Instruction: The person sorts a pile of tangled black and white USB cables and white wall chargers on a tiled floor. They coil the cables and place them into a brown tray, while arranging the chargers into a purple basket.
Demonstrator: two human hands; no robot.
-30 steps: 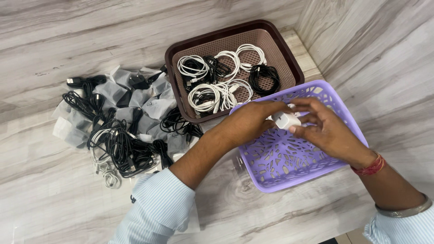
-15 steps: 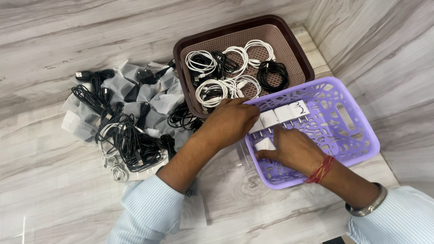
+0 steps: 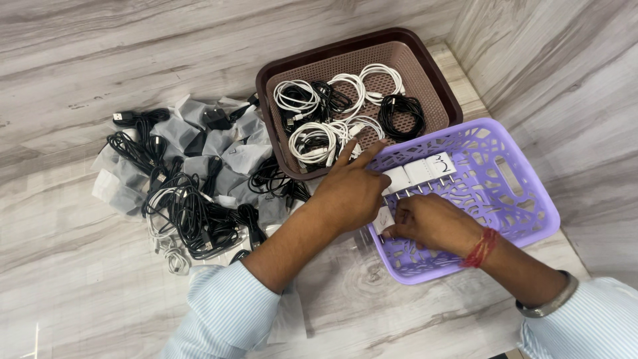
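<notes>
The wood-grain table (image 3: 86, 60) carries three groups. At left lies the largest, an unsorted heap of black and white cables (image 3: 183, 199) mixed with grey plastic pouches (image 3: 236, 156); this portion remains to be handled. At far centre, the brown basket (image 3: 432, 83) holds several coiled cables (image 3: 312, 139), already bundled. At near right, the purple basket (image 3: 531, 219) contains a row of white chargers (image 3: 422, 171) standing along its far-left side, prongs toward the near side. The left hand (image 3: 349, 193) rests over the basket's left rim, fingers loosely spread, steadying the row. The right hand (image 3: 432, 223) pinches one white charger (image 3: 383, 218) at the row's near-left end, inside the basket.
</notes>
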